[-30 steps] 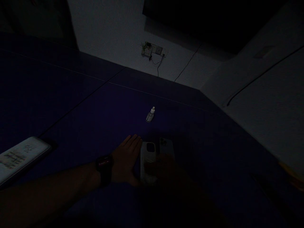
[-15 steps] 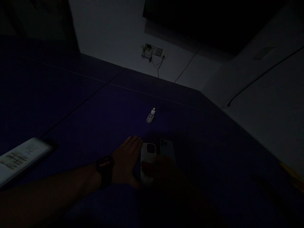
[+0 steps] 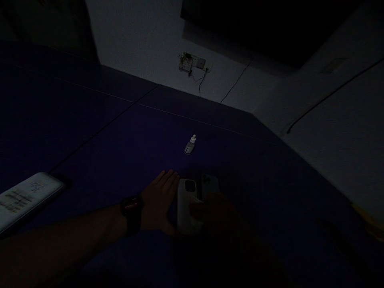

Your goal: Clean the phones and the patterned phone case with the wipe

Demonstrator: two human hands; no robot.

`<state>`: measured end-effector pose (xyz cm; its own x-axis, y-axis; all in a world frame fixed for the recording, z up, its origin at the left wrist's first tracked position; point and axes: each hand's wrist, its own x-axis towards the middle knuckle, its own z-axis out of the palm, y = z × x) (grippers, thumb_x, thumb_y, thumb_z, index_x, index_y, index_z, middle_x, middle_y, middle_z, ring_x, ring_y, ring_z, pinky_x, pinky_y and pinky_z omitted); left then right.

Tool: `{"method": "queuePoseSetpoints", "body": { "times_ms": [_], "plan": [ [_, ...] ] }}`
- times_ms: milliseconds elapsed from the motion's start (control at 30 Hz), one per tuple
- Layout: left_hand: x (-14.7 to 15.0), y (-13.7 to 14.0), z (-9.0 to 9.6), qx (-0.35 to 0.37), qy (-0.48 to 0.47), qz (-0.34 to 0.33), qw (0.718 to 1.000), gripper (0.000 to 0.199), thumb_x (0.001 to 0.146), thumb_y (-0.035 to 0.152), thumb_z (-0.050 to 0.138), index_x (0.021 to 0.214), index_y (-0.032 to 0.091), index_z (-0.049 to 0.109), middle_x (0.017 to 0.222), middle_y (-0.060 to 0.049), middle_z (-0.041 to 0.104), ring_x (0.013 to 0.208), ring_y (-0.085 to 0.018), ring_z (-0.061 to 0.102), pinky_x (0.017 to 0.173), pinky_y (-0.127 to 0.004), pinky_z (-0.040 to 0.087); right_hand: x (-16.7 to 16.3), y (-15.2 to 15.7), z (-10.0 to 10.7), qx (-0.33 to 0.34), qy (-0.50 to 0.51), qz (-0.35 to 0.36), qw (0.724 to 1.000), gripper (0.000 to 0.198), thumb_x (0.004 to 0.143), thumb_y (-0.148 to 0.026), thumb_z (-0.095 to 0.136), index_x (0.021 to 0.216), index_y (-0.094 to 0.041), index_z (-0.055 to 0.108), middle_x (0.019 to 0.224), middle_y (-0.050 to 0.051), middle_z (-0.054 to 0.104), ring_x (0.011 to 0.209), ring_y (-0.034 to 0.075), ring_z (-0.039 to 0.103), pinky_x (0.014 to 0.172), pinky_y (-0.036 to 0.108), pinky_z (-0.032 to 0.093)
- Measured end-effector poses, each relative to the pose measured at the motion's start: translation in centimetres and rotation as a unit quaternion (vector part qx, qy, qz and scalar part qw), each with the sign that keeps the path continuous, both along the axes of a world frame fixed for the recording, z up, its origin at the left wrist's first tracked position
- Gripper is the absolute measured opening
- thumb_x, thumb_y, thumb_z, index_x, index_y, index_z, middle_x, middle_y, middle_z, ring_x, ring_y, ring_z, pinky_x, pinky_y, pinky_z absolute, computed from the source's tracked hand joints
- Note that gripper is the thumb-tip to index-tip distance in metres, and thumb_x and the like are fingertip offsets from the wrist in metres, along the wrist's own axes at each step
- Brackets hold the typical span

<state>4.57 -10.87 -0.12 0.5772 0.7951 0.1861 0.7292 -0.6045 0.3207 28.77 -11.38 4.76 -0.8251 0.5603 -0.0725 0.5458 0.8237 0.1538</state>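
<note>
A pale phone case (image 3: 183, 204) with a dark camera cut-out lies on the dark blue surface in front of me. My left hand (image 3: 157, 202), a watch on its wrist, lies flat along the case's left side, fingers stretched out and thumb near the lower edge. Over the lower right of the case, my right hand (image 3: 214, 212) is closed on a white wipe (image 3: 196, 216), pressed to the case; most of this hand is lost in shadow. Just right of the case, partly under my right hand, lies a phone (image 3: 209, 184) with its camera side up.
A small dropper bottle (image 3: 190, 145) lies beyond the case. At far left is a white box (image 3: 30, 198) with printing. Wall sockets with cables (image 3: 196, 62) and a dark screen (image 3: 255, 28) are at the back. The room is very dim.
My right hand and the wipe have shifted right across the case, baring more of its left part. My left hand stays in place beside it.
</note>
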Motion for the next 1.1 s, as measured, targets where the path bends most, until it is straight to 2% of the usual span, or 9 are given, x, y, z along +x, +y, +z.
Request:
{"method": "queuePoseSetpoints", "body": {
  "times_ms": [200,300,400,500,600,700,800,900,1100],
  "plan": [
    [0.0,-0.1,-0.2,0.023,-0.012,-0.004,1.000,0.129,0.061,0.088,0.057,0.151,0.000,0.029,0.156,-0.031,0.035,0.146,-0.048,0.029,0.119,-0.060,0.020,-0.8,0.2,0.7,-0.007,0.025,-0.096,0.995,0.020,0.091,-0.016,0.064,0.102,-0.029,0.075,0.111,-0.001,0.076,0.098,0.023,0.058,0.084,0.040,0.034],
    [0.0,-0.1,-0.2,0.018,-0.005,-0.002,1.000,0.129,0.061,0.088,0.059,0.151,0.000,0.030,0.157,-0.031,0.033,0.147,-0.047,0.029,0.120,-0.060,0.020,-1.0,0.0,0.8,-0.050,0.010,-0.076,0.996,0.015,0.090,-0.017,0.064,0.095,-0.025,0.075,0.103,0.001,0.077,0.098,0.024,0.058,0.085,0.040,0.035],
    [0.0,0.0,-0.3,0.017,-0.006,-0.002,1.000,0.128,0.061,0.087,0.059,0.150,-0.001,0.031,0.156,-0.031,0.034,0.147,-0.046,0.029,0.120,-0.059,0.019,-1.4,-0.4,0.5,-0.070,0.018,-0.047,0.996,0.019,0.091,-0.018,0.064,0.104,-0.028,0.074,0.109,0.000,0.076,0.099,0.024,0.057,0.086,0.040,0.036],
    [0.0,0.1,-0.4,0.019,-0.007,-0.009,1.000,0.126,0.062,0.085,0.059,0.150,-0.001,0.031,0.156,-0.030,0.034,0.147,-0.046,0.029,0.120,-0.059,0.020,-1.3,-0.4,0.4,-0.052,0.045,-0.059,0.996,0.025,0.091,-0.018,0.064,0.109,-0.032,0.073,0.119,-0.003,0.074,0.100,0.023,0.057,0.086,0.040,0.036],
    [0.1,0.2,-0.4,0.010,-0.011,-0.003,1.000,0.126,0.061,0.084,0.060,0.150,-0.001,0.032,0.157,-0.031,0.033,0.147,-0.047,0.029,0.120,-0.060,0.020,-0.8,-0.1,0.6,-0.027,0.040,-0.099,0.994,0.023,0.090,-0.014,0.063,0.104,-0.029,0.075,0.110,0.001,0.076,0.097,0.023,0.059,0.083,0.040,0.037],
    [0.1,0.1,-0.1,-0.003,-0.007,0.000,1.000,0.129,0.059,0.086,0.060,0.149,-0.001,0.033,0.157,-0.031,0.033,0.147,-0.047,0.028,0.120,-0.060,0.020,-0.6,0.1,0.6,-0.017,0.041,-0.078,0.996,0.022,0.090,-0.014,0.062,0.102,-0.026,0.076,0.099,0.005,0.077,0.094,0.024,0.058,0.083,0.039,0.038],
    [0.1,0.1,-0.1,-0.006,-0.002,-0.004,1.000,0.129,0.059,0.087,0.059,0.149,-0.002,0.033,0.157,-0.031,0.033,0.147,-0.048,0.028,0.120,-0.061,0.020,-0.8,0.0,0.3,-0.028,0.043,-0.045,0.998,0.024,0.090,-0.015,0.063,0.106,-0.028,0.075,0.107,0.004,0.077,0.095,0.024,0.057,0.084,0.038,0.038],
    [0.1,0.0,-0.2,0.007,-0.011,0.000,1.000,0.128,0.060,0.087,0.059,0.149,0.000,0.032,0.157,-0.031,0.033,0.147,-0.047,0.028,0.120,-0.061,0.020,-0.8,0.2,-0.1,-0.024,0.048,-0.062,0.997,0.024,0.090,-0.015,0.064,0.103,-0.030,0.076,0.107,0.001,0.077,0.093,0.022,0.057,0.082,0.037,0.037],
    [0.1,0.0,-0.1,0.004,-0.007,-0.004,1.000,0.127,0.061,0.087,0.057,0.149,-0.001,0.032,0.156,-0.032,0.033,0.147,-0.047,0.028,0.119,-0.061,0.021,-1.0,0.2,-1.2,-0.031,0.045,-0.043,0.998,0.023,0.090,-0.015,0.061,0.104,-0.026,0.076,0.106,0.006,0.076,0.093,0.023,0.057,0.082,0.037,0.040]
  ]
}}
